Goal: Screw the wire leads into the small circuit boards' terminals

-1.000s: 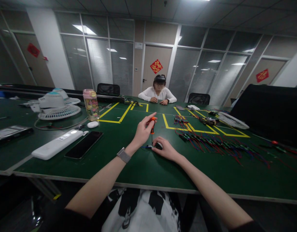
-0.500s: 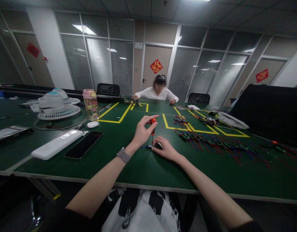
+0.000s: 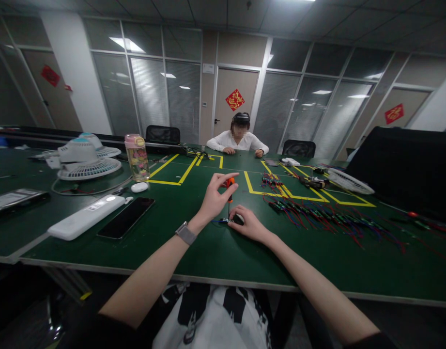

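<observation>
My left hand is closed around the orange handle of a screwdriver, its index finger stretched out over the top. The screwdriver stands nearly upright, its thin shaft pointing down at a small circuit board on the green table. My right hand pinches the right side of that board and holds it against the tabletop. Bluish wires run out from the board's left end. Whether the tip sits in a screw is too small to tell.
Several wired circuit boards lie in a row at right. On the left are a phone, a long white device, a bottle and white fans. A person in white sits opposite, behind yellow tape outlines.
My hands, the screwdriver and the board stay almost in place. The person opposite has drawn one hand in from the cables at the left toward their chest.
</observation>
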`<move>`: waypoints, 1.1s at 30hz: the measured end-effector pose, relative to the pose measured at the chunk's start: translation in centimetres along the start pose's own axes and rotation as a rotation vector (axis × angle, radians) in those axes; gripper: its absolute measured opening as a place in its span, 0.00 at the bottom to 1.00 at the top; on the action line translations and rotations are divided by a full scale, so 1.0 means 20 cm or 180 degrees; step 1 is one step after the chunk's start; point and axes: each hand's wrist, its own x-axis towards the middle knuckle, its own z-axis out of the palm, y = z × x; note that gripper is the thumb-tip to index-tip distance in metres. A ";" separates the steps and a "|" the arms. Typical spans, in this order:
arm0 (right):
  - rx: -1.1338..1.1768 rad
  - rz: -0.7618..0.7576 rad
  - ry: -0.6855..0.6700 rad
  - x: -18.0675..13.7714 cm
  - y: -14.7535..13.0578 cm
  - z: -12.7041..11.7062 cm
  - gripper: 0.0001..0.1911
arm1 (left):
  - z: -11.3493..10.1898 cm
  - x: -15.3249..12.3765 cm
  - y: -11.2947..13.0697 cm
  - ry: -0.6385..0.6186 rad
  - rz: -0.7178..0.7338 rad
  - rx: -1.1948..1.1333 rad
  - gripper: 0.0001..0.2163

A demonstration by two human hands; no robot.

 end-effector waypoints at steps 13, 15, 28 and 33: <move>0.0021 -0.0032 -0.0030 0.00 0.01 0.00 0.03 | 0.00 0.00 0.01 -0.0052 -0.0044 -0.0046 0.15; 0.0019 -0.0038 -0.0044 0.00 0.01 0.01 0.03 | 0.00 0.00 0.01 -0.0179 -0.0167 -0.0220 0.17; 0.0046 -0.0033 -0.0036 0.00 0.00 0.00 0.04 | -0.01 0.00 0.01 -0.0123 -0.0049 -0.0170 0.15; 0.0067 -0.0058 -0.0020 0.00 0.00 0.00 0.03 | -0.01 0.00 0.02 -0.0085 -0.0033 -0.0115 0.15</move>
